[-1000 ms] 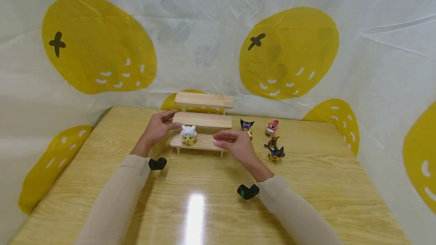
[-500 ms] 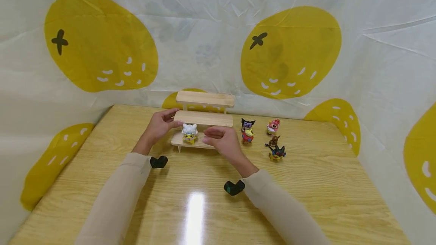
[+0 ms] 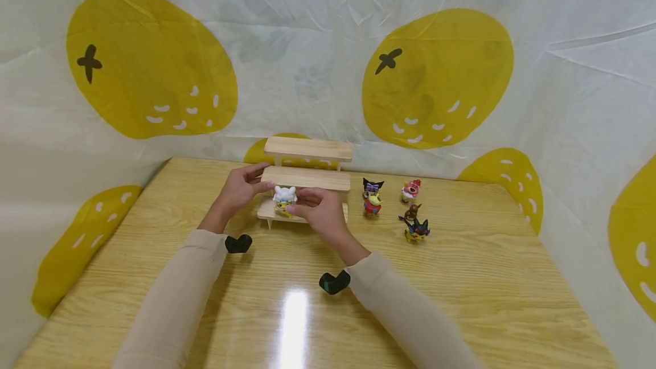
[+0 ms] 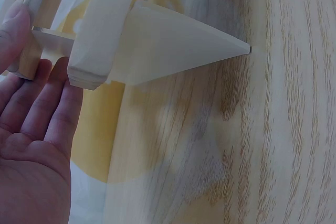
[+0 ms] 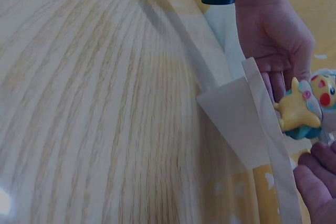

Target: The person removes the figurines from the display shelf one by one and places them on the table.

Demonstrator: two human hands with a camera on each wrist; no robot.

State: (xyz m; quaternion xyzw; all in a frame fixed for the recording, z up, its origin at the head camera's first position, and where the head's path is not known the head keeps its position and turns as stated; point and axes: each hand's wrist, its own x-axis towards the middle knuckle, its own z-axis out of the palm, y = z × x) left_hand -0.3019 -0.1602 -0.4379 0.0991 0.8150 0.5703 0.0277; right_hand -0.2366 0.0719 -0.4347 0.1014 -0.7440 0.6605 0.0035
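Observation:
A yellow figurine in a white, teal-trimmed hood [image 3: 284,197] stands on the lowest shelf of a three-tier wooden display stand [image 3: 307,178]. My left hand [image 3: 240,189] grips the stand's left end; in the left wrist view, its thumb lies on a shelf edge and its fingers [image 4: 58,98] reach underneath. From the right, my right hand [image 3: 323,209] comes up to the figurine with thumb and fingers apart, the thumb overlapping it in the head view. The right wrist view shows the fingertips [image 5: 310,174] close beside the yellow body [image 5: 300,109]; contact cannot be made out.
Right of the stand, a black-eared figurine [image 3: 372,185] stands behind a red and yellow one [image 3: 372,205]. Further right are a pink figurine [image 3: 410,191], a brown one [image 3: 411,213] and a black and yellow one [image 3: 417,231]. A patterned cloth [image 3: 307,73] hangs behind the table [image 3: 246,300].
My right hand has moved left along the lowest shelf to the hooded figurine, uncovering the red and yellow figurine. My left hand stays on the stand.

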